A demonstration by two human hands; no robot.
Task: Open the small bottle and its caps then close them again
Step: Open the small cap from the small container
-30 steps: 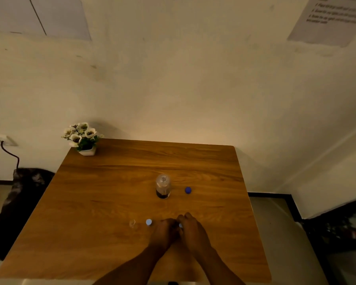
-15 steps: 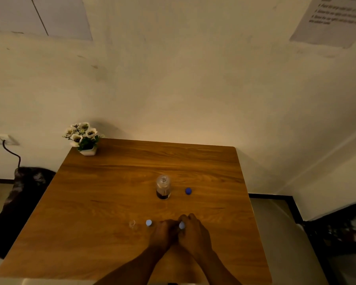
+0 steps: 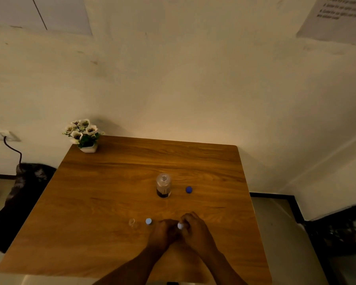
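Both hands pressed together at the near middle of the brown wooden tabletop [image 3: 111,192]. Right hand [image 3: 195,229] grip closed around a small pale-capped object [image 3: 180,225], cap peeking out between the fingers; what's under the cap is hidden. Left hand [image 3: 164,233] curled tight against the right, whether its grip has hold of anything cannot be told. Just left of the hands: small light-blue round cap [image 3: 148,221], then a tiny clear glass vial [image 3: 132,222], both on the tabletop, apart from each other. Further back, centre: clear small bottle with dark liquid at the bottom [image 3: 163,185], upright, uncapped. Dark blue round cap [image 3: 188,189] beside it on the right, not touching. White-flowered plant in a white pot [image 3: 83,135] at the far left corner.
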